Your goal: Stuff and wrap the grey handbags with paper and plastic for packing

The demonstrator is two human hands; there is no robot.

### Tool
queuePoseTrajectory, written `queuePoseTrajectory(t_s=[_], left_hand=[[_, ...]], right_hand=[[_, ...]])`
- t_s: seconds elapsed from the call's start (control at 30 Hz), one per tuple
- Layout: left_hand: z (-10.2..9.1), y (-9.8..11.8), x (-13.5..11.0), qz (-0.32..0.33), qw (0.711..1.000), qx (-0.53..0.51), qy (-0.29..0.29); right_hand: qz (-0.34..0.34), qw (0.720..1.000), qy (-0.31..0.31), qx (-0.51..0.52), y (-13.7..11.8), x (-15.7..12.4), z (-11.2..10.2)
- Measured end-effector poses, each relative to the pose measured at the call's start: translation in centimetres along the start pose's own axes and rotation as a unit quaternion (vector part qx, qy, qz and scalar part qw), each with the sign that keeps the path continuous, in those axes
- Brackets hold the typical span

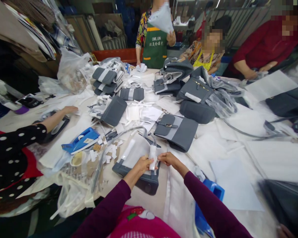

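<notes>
In front of me lies a dark grey handbag (146, 181) with a sheet of white wrapping over its upper side. My left hand (144, 163) is closed, thumb on top, on a strap wrapped in white paper (153, 155) at the bag's right edge. Just right of that strap, my right hand (168, 158) has thumb and forefinger pinched together; whatever lies between them is too small to make out. A loose grey strap (129, 129) arches up from the bag's far side.
A blue tape dispenser (84, 140) stands to the left beside paper scraps; another blue dispenser (211, 195) is near my right forearm. Further back are a grey bag with a buckle (176, 130) and stacked bags (105, 76). A co-worker's arm (57, 119) reaches in from the left.
</notes>
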State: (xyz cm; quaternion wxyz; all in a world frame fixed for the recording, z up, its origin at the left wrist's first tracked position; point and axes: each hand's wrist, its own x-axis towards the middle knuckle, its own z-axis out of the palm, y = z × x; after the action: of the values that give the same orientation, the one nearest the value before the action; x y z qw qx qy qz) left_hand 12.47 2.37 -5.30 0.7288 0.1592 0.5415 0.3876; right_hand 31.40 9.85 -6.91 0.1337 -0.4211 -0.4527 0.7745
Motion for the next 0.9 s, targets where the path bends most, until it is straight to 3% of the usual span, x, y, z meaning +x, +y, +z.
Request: queuePoseTrajectory(t_s=[0.17, 0.3, 0.4, 0.5, 0.7, 0.9], left_hand=[[0.0, -0.3, 0.2, 0.009, 1.000, -0.012, 0.002], [0.0, -0.4, 0.3, 0.010, 1.000, -0.013, 0.005], [0.1, -0.3, 0.2, 0.017, 1.000, -0.008, 0.013], [0.3, -0.2, 0.1, 0.028, 0.999, 0.002, 0.029], [0.7, -0.2, -0.1, 0.039, 0.997, 0.023, 0.059], [0.8, -0.3, -0.9, 0.065, 0.998, 0.006, 0.026]], right_hand=[[-0.101, 0.991, -0.033, -0.078, -1.6, -3.0, -0.3], [-0.148, 0.968, 0.029, -0.199, -2.3, -2.7, 0.7], [-0.270, 0.884, 0.076, -0.374, -3.5, -1.5, 1.9], [-0.351, 0.799, 0.046, -0.487, -4.8, 0.1, 3.2], [-0.330, 0.744, -0.035, -0.580, -5.8, 2.5, 4.4], [-0.265, 0.729, -0.065, -0.628, -7.2, 3.1, 4.9]])
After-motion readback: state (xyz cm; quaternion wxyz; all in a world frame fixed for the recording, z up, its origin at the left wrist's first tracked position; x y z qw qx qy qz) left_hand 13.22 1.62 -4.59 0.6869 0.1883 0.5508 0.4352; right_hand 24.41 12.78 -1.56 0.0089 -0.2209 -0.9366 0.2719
